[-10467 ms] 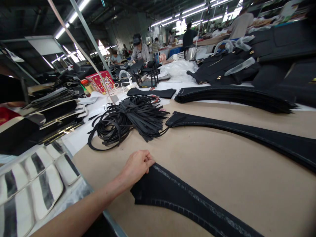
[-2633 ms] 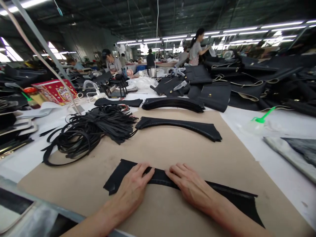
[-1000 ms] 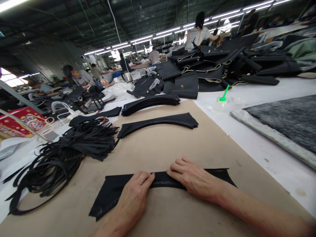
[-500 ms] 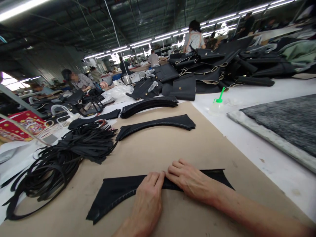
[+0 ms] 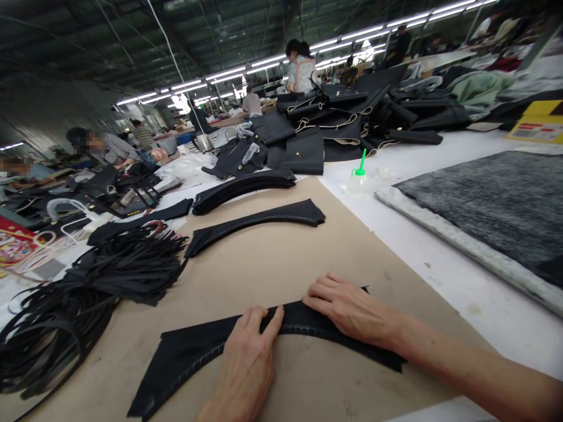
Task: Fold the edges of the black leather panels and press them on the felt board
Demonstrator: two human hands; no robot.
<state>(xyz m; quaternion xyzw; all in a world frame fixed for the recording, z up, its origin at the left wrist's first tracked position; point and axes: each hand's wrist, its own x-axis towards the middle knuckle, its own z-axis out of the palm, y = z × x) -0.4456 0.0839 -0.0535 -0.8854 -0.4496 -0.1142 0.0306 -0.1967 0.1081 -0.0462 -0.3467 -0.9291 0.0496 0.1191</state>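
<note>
Fingers [image 5: 275, 323] of the left hand [image 5: 250, 360] lie on a black curved piece [image 5: 193, 346], crossing its middle toward the far edge. Right-hand fingers [image 5: 323, 293] are bent at that same far edge, a short way to the right; the right hand [image 5: 349, 308] and its forearm reach in from the right over the piece. Both hands touch the material, but whether either one pinches it or only presses it down cannot be told.

Light stitch-like marks follow the piece's near, inward-curving edge. It lies flat on brown paper [image 5: 352, 258], in front of the person, its wide left end nearest the viewer.

Beyond it lies a small stack of similar black pieces [image 5: 259, 221], and behind that a thicker stack [image 5: 244, 189]. To the left is a loose heap of thin black straps [image 5: 127, 264]. To the right, on a white surface [image 5: 444, 269], stand a clear bottle with a green spout [image 5: 360, 170] and, nearer, a dark grey mottled sheet [image 5: 492, 199].

Farther back, black bags [image 5: 303, 149] pile up, with co-workers around the hall.
</note>
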